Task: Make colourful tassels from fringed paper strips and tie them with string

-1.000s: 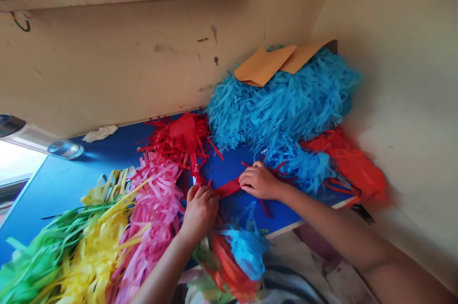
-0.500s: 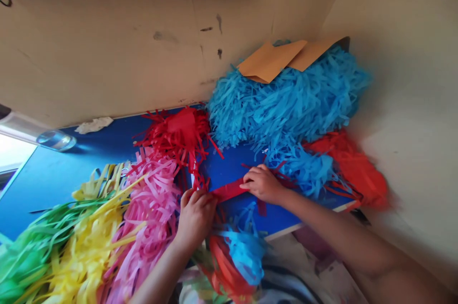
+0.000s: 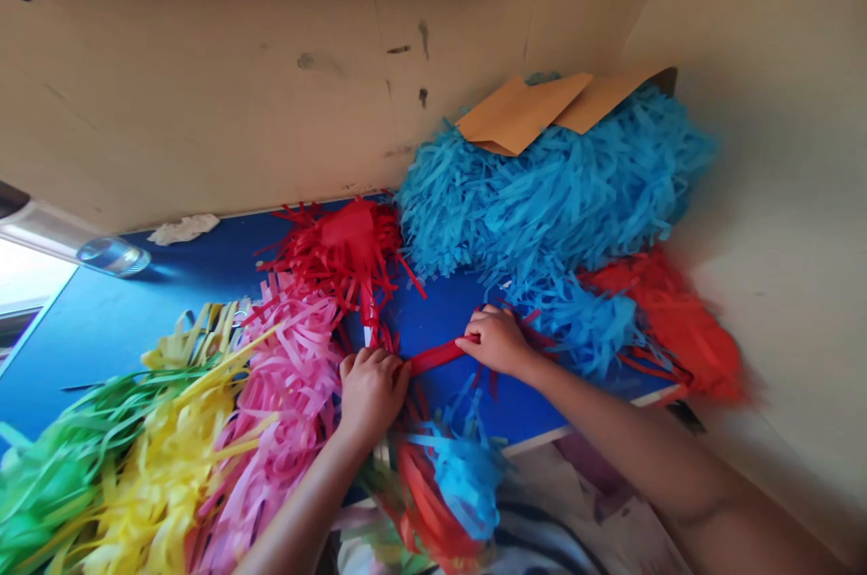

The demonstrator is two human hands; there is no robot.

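A strip of red tissue paper [image 3: 437, 357] with fringed ends stretches between my two hands, just above the blue table [image 3: 433, 309]. My left hand [image 3: 374, 387] is closed on its left end, knuckles up. At the other end, my right hand [image 3: 496, 340] pinches the paper between thumb and fingers; loose red strands poke out beyond it. Behind my left hand lies a pile of red fringe [image 3: 339, 241]. Pink fringe [image 3: 294, 376] lies left of that hand. Nearer me, a small blue tassel [image 3: 467, 476] hangs over orange-red strips [image 3: 424, 503] at the table edge.
A large blue fringe heap [image 3: 555, 196] stands against the wall, with folded orange paper [image 3: 525, 115] on top. Red-orange fringe [image 3: 691, 322] hangs at the right corner. Yellow [image 3: 159, 467] and green fringe [image 3: 74, 458] lie left. A clear glass [image 3: 113, 257] and crumpled tissue [image 3: 182, 229] are far left.
The red strip between my hands looks narrower and more gathered than before. My hands have stayed in nearly the same place; the view has shifted slightly.
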